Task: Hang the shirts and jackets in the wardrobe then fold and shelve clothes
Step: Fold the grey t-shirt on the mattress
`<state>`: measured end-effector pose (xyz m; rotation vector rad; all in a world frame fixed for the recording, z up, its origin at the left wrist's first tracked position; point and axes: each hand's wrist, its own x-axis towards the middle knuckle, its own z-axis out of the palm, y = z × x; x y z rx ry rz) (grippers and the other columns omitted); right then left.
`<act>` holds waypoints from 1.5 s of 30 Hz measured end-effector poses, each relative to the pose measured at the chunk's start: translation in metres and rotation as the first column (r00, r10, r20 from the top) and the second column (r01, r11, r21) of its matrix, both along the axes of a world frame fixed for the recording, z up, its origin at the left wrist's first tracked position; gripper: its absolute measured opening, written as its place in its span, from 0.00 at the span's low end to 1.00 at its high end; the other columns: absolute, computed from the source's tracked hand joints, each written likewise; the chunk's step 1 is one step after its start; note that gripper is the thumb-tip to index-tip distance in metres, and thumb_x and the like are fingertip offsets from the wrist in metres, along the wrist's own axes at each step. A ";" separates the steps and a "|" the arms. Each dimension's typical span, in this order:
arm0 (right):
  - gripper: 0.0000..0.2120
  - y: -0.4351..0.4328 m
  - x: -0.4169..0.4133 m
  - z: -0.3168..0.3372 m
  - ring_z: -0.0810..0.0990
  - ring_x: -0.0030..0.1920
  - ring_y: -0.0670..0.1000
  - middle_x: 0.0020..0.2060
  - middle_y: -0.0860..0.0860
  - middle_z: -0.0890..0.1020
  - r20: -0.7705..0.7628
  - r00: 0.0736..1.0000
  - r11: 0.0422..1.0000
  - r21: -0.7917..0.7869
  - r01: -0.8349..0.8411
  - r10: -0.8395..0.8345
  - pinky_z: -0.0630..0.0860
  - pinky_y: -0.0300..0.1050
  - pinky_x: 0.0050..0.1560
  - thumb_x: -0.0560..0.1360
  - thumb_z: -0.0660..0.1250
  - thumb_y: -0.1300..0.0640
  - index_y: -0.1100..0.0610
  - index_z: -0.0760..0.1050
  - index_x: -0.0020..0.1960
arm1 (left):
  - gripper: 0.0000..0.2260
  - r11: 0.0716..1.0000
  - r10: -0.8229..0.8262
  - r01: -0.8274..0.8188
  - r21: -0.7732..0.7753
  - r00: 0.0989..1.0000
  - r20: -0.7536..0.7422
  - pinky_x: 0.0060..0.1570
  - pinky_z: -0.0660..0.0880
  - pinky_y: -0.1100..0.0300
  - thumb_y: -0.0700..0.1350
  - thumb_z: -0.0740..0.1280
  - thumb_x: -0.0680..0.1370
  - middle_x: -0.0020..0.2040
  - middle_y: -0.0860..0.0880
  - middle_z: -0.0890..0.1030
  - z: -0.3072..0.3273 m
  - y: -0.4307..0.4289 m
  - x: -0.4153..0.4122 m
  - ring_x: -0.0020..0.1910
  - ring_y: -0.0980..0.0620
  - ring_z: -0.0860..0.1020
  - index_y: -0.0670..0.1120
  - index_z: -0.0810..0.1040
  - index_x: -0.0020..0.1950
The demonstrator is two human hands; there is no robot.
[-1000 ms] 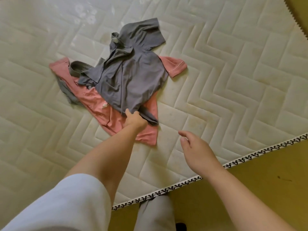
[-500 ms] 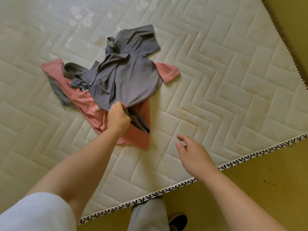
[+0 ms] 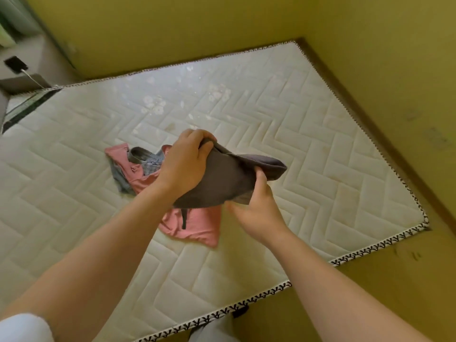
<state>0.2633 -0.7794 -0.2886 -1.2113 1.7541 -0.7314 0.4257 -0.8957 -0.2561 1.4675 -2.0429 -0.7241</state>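
Leftmost, up in the corner: a grey bedside unit (image 3: 24, 82), boxy, with a small dark flat slab (image 3: 15, 63) on top and a thin pale cable (image 3: 34, 80) trailing off it. Low in the same corner, a white sleeve (image 3: 22, 327), smooth and rounded.

Spread across the middle, a bare cream mattress (image 3: 320, 169): quilted in a herringbone of stitched oblongs, faintly stained, with a faded flower print near the far end and an edging of white tape bearing a black branching pattern.

On the mattress left of centre, a crumpled heap: a pink shirt (image 3: 195, 228), soft knit, rumpled, its flatter lower part reaching toward the near edge. Tangled over its far end, a blue-grey checked garment (image 3: 148, 162) with a thick band.

Just right of that, the left hand (image 3: 183, 166), fingers (image 3: 197, 137) curled down over a bunched fold of the grey shirt (image 3: 222, 186), gripping it from above. Grey shirt held up between both hands, above the pink one: matte, limp, gathered into a thick drooping bundle with a rounded fold jutting right.

Further right and lower, the right hand (image 3: 254, 213), thumb pressed onto the cloth, fingers tucked beneath the hem, pinching it.

Beyond the mattress on the right, smooth yellow floor (image 3: 394, 292); behind, a yellow wall (image 3: 172, 33).
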 end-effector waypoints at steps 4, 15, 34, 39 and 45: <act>0.46 0.010 -0.014 0.053 0.74 0.68 0.52 0.70 0.46 0.71 0.109 0.967 0.964 -0.114 0.241 -0.229 0.70 0.61 0.68 0.70 0.75 0.45 0.40 0.49 0.77 | 0.07 0.999 0.003 -0.009 -0.044 0.993 -0.118 0.47 0.66 0.75 0.46 0.58 0.84 0.50 0.57 0.76 0.060 0.032 -0.016 0.49 0.64 0.72 0.56 0.74 0.52; 0.15 0.043 -0.085 0.206 0.83 0.49 0.49 0.46 0.48 0.84 0.387 0.890 0.810 -0.425 0.405 -0.242 0.80 0.41 0.47 0.77 0.64 0.69 0.49 0.81 0.47 | 0.25 0.904 -0.352 0.317 0.286 0.932 0.080 0.49 0.77 0.61 0.49 0.72 0.75 0.60 0.56 0.77 0.129 0.109 -0.075 0.53 0.56 0.79 0.56 0.68 0.71; 0.08 0.148 -0.180 0.309 0.78 0.41 0.57 0.38 0.52 0.80 -0.585 0.726 0.888 -0.453 0.077 -0.361 0.71 0.47 0.37 0.73 0.74 0.54 0.55 0.77 0.40 | 0.08 0.925 -0.282 0.377 0.049 0.768 -0.575 0.37 0.74 0.59 0.51 0.63 0.83 0.37 0.59 0.81 0.178 0.168 -0.213 0.41 0.52 0.79 0.55 0.78 0.45; 0.12 0.162 -0.198 0.316 0.74 0.39 0.55 0.33 0.46 0.76 -0.542 0.663 0.823 -0.529 0.209 -0.517 0.65 0.43 0.34 0.76 0.65 0.58 0.50 0.71 0.35 | 0.22 0.764 -0.637 0.643 -0.042 0.743 -0.207 0.37 0.75 0.69 0.68 0.76 0.64 0.44 0.63 0.80 0.167 0.170 -0.207 0.44 0.61 0.79 0.60 0.74 0.50; 0.08 0.187 -0.222 0.323 0.76 0.46 0.54 0.46 0.49 0.78 -0.345 0.581 0.631 -0.659 0.408 -0.737 0.71 0.46 0.45 0.80 0.59 0.56 0.49 0.77 0.53 | 0.10 0.827 -0.556 0.546 0.135 0.754 0.350 0.47 0.69 0.61 0.51 0.71 0.78 0.44 0.55 0.79 0.127 0.142 -0.189 0.46 0.52 0.76 0.49 0.82 0.56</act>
